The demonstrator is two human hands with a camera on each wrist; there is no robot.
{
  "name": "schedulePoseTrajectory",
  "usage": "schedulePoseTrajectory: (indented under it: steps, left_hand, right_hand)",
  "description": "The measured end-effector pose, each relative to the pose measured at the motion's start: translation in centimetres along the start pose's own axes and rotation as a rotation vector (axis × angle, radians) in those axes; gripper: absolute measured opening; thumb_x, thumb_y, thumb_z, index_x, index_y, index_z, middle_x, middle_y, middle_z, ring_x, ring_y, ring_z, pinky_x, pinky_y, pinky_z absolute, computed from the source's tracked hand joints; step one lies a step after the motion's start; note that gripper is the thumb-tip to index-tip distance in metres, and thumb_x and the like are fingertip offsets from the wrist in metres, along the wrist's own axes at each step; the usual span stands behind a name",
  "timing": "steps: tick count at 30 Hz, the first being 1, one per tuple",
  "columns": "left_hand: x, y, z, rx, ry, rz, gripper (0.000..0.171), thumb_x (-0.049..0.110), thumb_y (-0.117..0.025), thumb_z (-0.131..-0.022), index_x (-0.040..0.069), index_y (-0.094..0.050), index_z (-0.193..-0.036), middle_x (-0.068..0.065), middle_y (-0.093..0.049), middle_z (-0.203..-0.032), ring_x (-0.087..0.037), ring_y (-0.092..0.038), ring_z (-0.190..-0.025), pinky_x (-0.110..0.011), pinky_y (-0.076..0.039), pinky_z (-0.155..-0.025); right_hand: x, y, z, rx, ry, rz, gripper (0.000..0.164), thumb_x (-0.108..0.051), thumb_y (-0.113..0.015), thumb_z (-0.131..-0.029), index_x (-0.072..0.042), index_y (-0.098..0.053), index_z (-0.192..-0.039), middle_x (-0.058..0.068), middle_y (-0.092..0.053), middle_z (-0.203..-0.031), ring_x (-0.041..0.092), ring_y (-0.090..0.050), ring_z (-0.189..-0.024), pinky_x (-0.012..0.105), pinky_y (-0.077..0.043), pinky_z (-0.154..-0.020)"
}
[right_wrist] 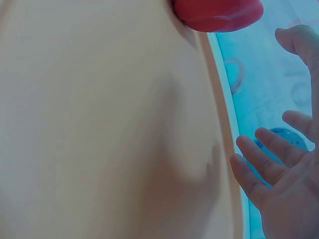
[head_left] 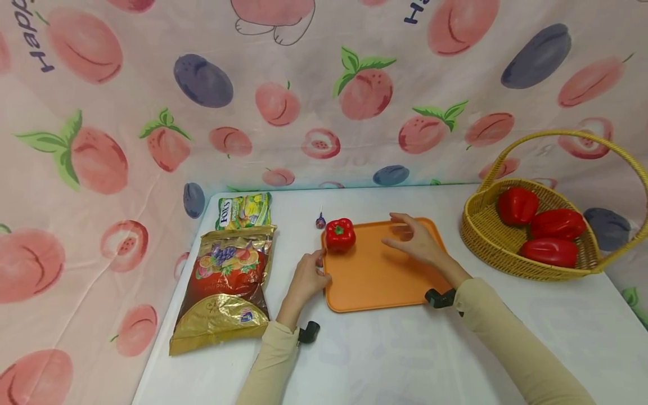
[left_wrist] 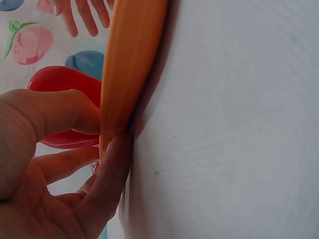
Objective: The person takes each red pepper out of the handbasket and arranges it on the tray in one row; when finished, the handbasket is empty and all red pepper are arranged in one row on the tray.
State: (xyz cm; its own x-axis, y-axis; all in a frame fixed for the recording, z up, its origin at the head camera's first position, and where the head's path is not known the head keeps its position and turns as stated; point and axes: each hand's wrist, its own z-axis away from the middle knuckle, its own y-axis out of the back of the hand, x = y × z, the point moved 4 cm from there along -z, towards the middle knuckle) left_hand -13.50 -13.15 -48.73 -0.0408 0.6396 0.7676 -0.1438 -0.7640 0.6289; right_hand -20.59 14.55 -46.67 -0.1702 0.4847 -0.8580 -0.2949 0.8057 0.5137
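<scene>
Our left hand (head_left: 306, 275) is pinching the tray (head_left: 385, 275), lying right of frame centre; our right hand (head_left: 416, 243) is hovering empty. We're judging the tray light, stiff, best held by opposite edges.

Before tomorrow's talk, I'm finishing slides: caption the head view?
Left hand gripping an orange tray bearing a red pepper, right hand open above the tray.

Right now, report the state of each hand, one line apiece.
Left hand: closed, pinching the edge of the orange tray.
Right hand: open, holding nothing, above the tray.
</scene>
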Motion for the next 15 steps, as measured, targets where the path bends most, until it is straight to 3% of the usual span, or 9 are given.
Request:
schedulePoseTrajectory:
  steps: [10,15]
  left_hand:
    - [0.0,0.0,0.0,0.001,0.011,0.006,0.064,0.001,-0.073,-0.076,-0.001,-0.055,-0.137,-0.010,-0.052,-0.094,-0.020,-0.051,-0.075,-0.026,-0.048,-0.062]
    - [0.0,0.0,0.0,0.004,0.009,0.014,0.064,-0.001,-0.073,-0.075,-0.001,-0.055,-0.136,-0.011,-0.052,-0.094,-0.019,-0.051,-0.074,-0.027,-0.047,-0.062]
  right_hand:
    - [0.0,0.8,0.1,0.019,0.000,0.003,0.082,-0.037,-0.077,-0.084,-0.005,-0.038,-0.149,0.020,-0.044,-0.146,0.042,-0.048,-0.128,0.058,-0.040,-0.102]
    - [-0.3,1.2,0.3,0.018,0.021,-0.016,0.077,-0.028,-0.077,-0.086,-0.002,-0.039,-0.148,0.024,-0.044,-0.144,0.045,-0.048,-0.127,0.058,-0.039,-0.102]
